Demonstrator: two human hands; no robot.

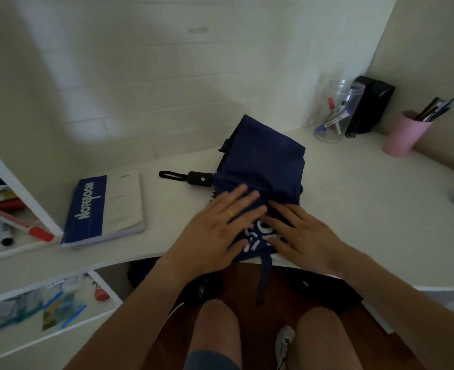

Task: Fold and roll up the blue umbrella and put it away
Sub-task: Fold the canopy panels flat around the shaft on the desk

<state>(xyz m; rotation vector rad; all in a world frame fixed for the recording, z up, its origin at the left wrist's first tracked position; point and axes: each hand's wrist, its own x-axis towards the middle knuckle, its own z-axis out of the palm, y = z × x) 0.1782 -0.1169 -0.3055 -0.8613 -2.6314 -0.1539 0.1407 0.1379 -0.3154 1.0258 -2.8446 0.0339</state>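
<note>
Both hands, left point(212, 231) and right point(304, 236), flat on blue umbrella point(260, 166), seemingly overhanging desk edge point(140, 259).

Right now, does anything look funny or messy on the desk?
A little. The umbrella isn't rolled yet: its cloth lies loose under both flat hands, left hand and right hand, and its strap dangles off the desk edge. Nothing looks spilled or broken.

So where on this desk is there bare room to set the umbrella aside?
Bare desk lies between the umbrella and the pink cup, and between notebook and left hand. The back right corner is crowded: clear jar, black case.
</note>
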